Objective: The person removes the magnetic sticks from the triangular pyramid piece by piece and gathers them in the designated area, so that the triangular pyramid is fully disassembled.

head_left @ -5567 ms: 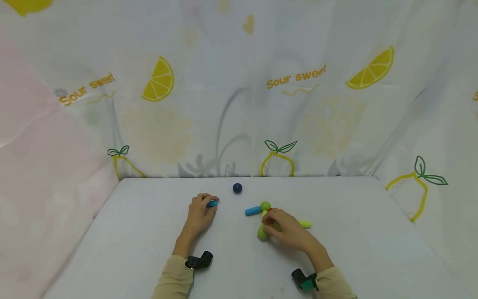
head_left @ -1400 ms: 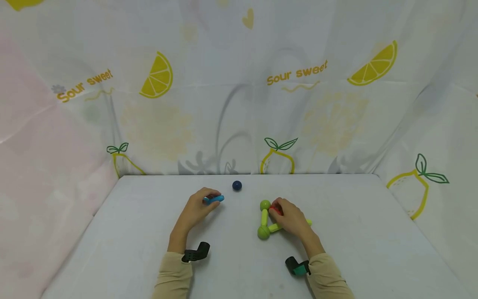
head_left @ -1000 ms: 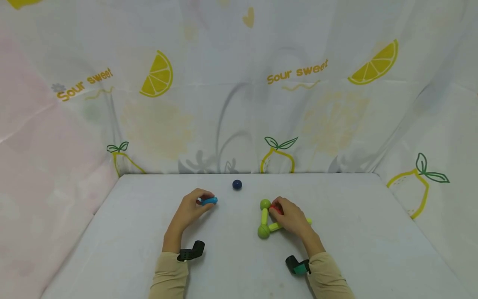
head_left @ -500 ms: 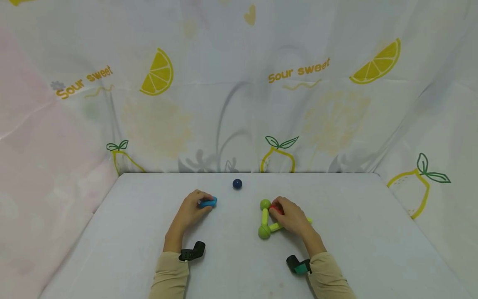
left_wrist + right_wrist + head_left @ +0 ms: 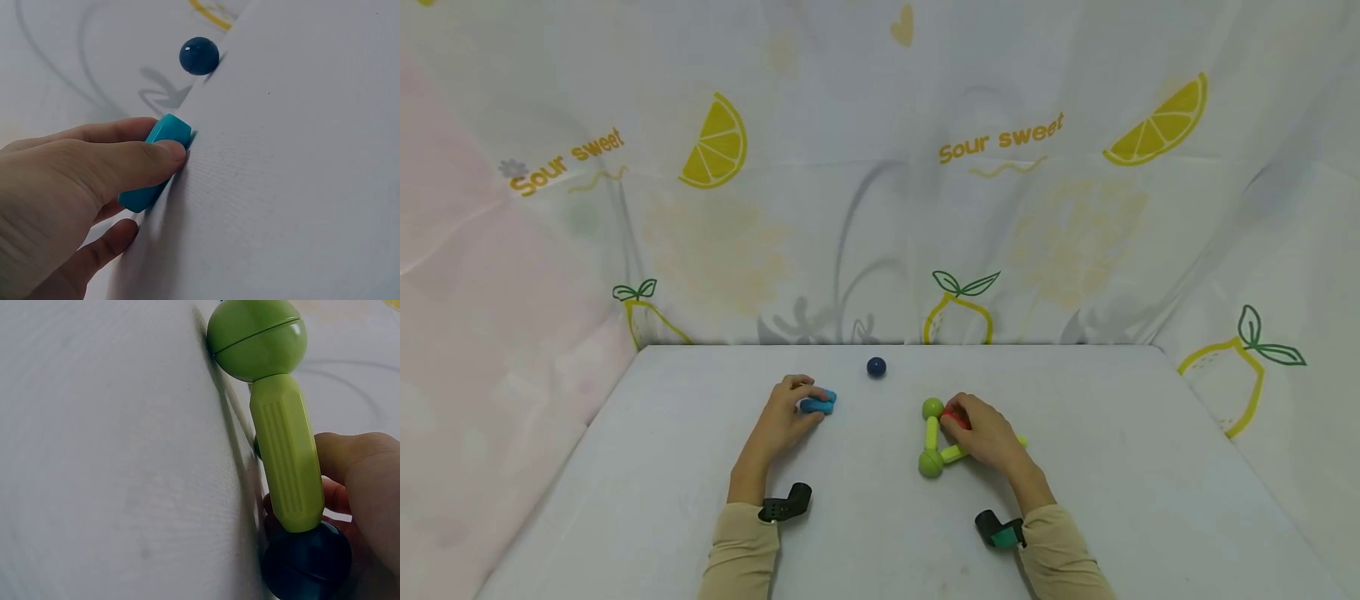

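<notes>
My left hand (image 5: 781, 417) pinches two short blue rods (image 5: 817, 407) low over the white table, left of centre. Up close in the left wrist view, thumb and fingers clasp a blue rod (image 5: 164, 132). On the right, my right hand (image 5: 988, 433) pinches a red rod (image 5: 955, 417) whose end meets a green ball (image 5: 932, 407). From that ball a yellow-green rod (image 5: 932, 433) runs to a nearer green ball (image 5: 930, 463). Another yellow-green rod (image 5: 286, 453) leads from the near ball to a dark blue ball (image 5: 306, 559), which the hand hides in the head view.
A loose dark blue ball (image 5: 876, 367) lies near the far edge of the white table (image 5: 880, 517). Behind stands a white curtain (image 5: 850, 167) with lemon prints. Black wrist cameras (image 5: 787, 503) sit on both forearms.
The blue rod that lay beside the far green ball is now in my left hand with the other one. My left hand has drawn slightly left; my right hand has shifted to the red rod.
</notes>
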Action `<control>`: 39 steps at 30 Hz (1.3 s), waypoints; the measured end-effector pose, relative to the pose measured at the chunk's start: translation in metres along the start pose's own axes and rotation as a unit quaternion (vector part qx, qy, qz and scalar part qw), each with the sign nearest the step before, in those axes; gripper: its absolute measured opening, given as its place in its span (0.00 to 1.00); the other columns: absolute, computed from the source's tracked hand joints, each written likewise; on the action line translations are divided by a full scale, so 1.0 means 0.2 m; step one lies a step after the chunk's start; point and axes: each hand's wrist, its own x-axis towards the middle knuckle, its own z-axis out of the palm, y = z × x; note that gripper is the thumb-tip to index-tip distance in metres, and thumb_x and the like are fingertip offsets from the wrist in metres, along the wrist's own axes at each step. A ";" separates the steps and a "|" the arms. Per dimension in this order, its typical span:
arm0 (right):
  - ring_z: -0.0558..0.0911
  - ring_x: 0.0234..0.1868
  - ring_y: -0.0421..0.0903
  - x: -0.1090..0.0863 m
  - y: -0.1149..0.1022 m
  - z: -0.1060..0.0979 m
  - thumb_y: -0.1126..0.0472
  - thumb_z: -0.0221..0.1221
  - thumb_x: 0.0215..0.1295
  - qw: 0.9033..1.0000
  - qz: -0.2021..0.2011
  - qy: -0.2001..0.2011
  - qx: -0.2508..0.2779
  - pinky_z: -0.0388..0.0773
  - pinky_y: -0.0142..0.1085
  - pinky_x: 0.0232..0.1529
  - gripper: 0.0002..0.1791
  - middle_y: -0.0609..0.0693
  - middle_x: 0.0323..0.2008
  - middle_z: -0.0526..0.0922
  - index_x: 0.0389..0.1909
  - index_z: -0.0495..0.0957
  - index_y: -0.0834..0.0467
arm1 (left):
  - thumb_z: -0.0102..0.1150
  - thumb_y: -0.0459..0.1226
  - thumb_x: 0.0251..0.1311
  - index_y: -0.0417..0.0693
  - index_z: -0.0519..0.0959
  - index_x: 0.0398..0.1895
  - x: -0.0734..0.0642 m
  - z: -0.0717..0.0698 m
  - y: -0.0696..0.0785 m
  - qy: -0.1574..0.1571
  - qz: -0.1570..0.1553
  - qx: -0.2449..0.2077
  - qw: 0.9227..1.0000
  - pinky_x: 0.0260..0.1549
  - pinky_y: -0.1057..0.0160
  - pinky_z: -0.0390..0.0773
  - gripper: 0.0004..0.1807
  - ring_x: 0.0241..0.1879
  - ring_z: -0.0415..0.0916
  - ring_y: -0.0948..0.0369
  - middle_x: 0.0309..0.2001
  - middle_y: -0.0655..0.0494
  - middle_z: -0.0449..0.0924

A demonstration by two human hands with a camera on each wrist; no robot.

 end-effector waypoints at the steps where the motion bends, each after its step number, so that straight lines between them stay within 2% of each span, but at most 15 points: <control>1: 0.73 0.33 0.42 0.00 0.00 0.00 0.55 0.57 0.65 1.000 0.002 -0.002 0.000 0.69 0.36 0.34 0.09 0.47 0.33 0.77 0.41 0.76 0.56 | 0.68 0.29 0.50 0.48 0.82 0.39 0.00 0.00 0.00 0.000 0.002 0.003 1.000 0.47 0.45 0.74 0.12 0.56 0.66 0.41 0.55 0.40 0.70; 3: 0.73 0.33 0.42 0.00 -0.01 0.00 0.56 0.58 0.65 1.000 0.009 -0.008 0.004 0.70 0.36 0.35 0.09 0.47 0.34 0.77 0.42 0.76 0.56 | 0.68 0.30 0.50 0.46 0.80 0.41 0.00 0.00 -0.01 0.002 0.006 0.010 1.000 0.49 0.46 0.73 0.13 0.55 0.68 0.43 0.52 0.41 0.72; 8: 0.73 0.34 0.41 0.01 -0.01 -0.01 0.55 0.58 0.65 1.000 0.021 -0.017 -0.003 0.69 0.36 0.35 0.10 0.47 0.34 0.77 0.43 0.76 0.55 | 0.68 0.31 0.50 0.46 0.77 0.49 0.01 0.02 0.00 0.003 -0.008 0.019 1.000 0.52 0.46 0.71 0.21 0.53 0.70 0.46 0.51 0.42 0.74; 13: 0.73 0.34 0.41 0.01 -0.01 -0.01 0.55 0.58 0.65 1.000 0.023 -0.017 -0.002 0.69 0.36 0.35 0.10 0.47 0.34 0.77 0.43 0.76 0.55 | 0.68 0.33 0.52 0.48 0.75 0.56 0.01 0.03 0.01 -0.003 -0.022 0.026 0.999 0.53 0.44 0.70 0.25 0.54 0.69 0.44 0.53 0.40 0.71; 17: 0.73 0.34 0.41 0.00 -0.01 -0.01 0.55 0.58 0.65 1.000 0.023 -0.018 0.001 0.70 0.36 0.35 0.10 0.47 0.34 0.78 0.43 0.76 0.55 | 0.66 0.34 0.54 0.49 0.72 0.61 0.01 0.03 0.01 -0.006 -0.016 0.045 0.999 0.53 0.42 0.69 0.29 0.56 0.66 0.41 0.58 0.39 0.68; 22: 0.73 0.33 0.41 0.01 0.00 0.00 0.55 0.58 0.65 1.000 0.021 -0.018 0.001 0.69 0.36 0.35 0.09 0.46 0.34 0.77 0.42 0.76 0.54 | 0.64 0.35 0.56 0.50 0.75 0.58 0.01 0.04 0.02 -0.006 -0.009 0.060 0.998 0.52 0.41 0.68 0.24 0.56 0.66 0.39 0.58 0.40 0.70; 27: 0.72 0.33 0.41 0.01 0.00 0.00 0.56 0.58 0.65 1.000 0.017 -0.018 -0.002 0.69 0.35 0.35 0.09 0.46 0.33 0.77 0.42 0.76 0.54 | 0.64 0.35 0.57 0.49 0.76 0.54 0.01 0.04 0.03 -0.007 -0.027 0.039 0.999 0.54 0.42 0.68 0.20 0.57 0.66 0.41 0.56 0.40 0.71; 33: 0.73 0.34 0.41 0.01 -0.01 0.00 0.55 0.58 0.65 1.000 0.022 -0.020 -0.002 0.70 0.36 0.35 0.09 0.47 0.34 0.78 0.43 0.76 0.55 | 0.64 0.36 0.56 0.47 0.75 0.53 0.01 0.03 0.02 -0.019 -0.051 0.015 0.998 0.57 0.42 0.66 0.20 0.60 0.64 0.42 0.58 0.40 0.69; 39: 0.73 0.34 0.41 0.01 0.00 -0.01 0.55 0.58 0.65 1.000 0.019 -0.021 -0.005 0.70 0.36 0.35 0.09 0.47 0.34 0.77 0.43 0.76 0.54 | 0.65 0.39 0.56 0.49 0.71 0.59 0.02 0.00 0.01 -0.037 -0.060 0.002 0.998 0.56 0.41 0.66 0.26 0.61 0.62 0.43 0.61 0.40 0.64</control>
